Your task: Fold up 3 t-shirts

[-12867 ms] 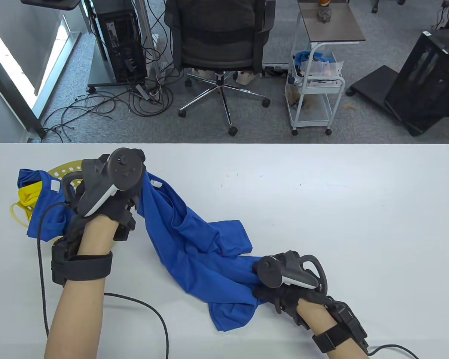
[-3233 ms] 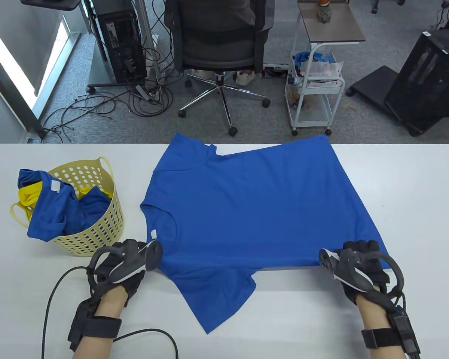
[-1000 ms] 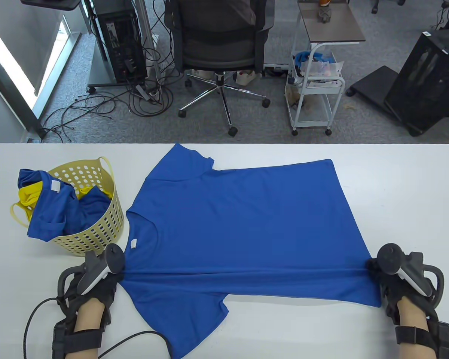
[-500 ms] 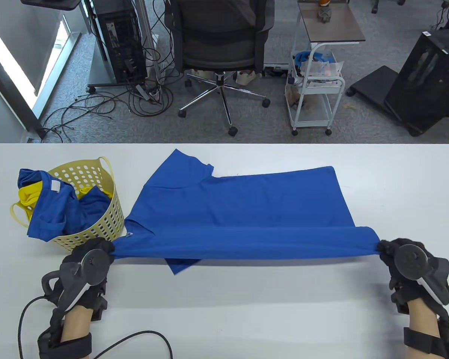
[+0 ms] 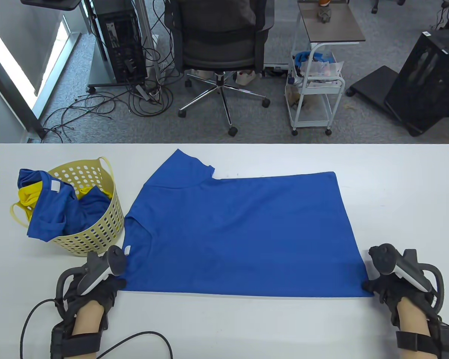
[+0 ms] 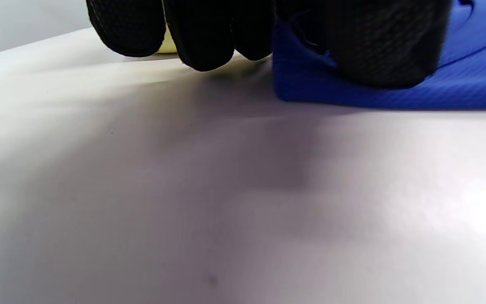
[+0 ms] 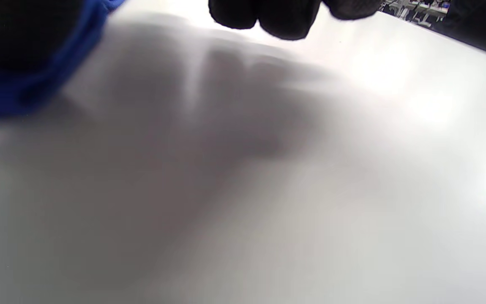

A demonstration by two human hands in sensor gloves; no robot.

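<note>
A blue t-shirt [image 5: 239, 232] lies flat across the white table [image 5: 224, 329], collar to the left and hem to the right. Its far sleeve [image 5: 179, 168] sticks out at the back; the near sleeve is out of sight. My left hand [image 5: 116, 285] pinches the shirt's near-left shoulder corner; the left wrist view shows the blue fabric [image 6: 310, 88] under my fingers [image 6: 378, 46]. My right hand [image 5: 370, 286] pinches the near-right hem corner, which also shows in the right wrist view [image 7: 15, 93]. Both corners rest on the table.
A yellow perforated basket [image 5: 101, 224] stands at the left, right beside the shirt's collar, holding more blue shirts [image 5: 52, 217] and a yellow one [image 5: 28, 196]. A glove cable [image 5: 134, 336] lies by my left forearm. An office chair and carts stand beyond the far edge.
Half a second ago both hands held the near edge lifted and pulled taut. Now the edge lies flat nearer to me, and the near sleeve that stuck out is hidden beneath.
</note>
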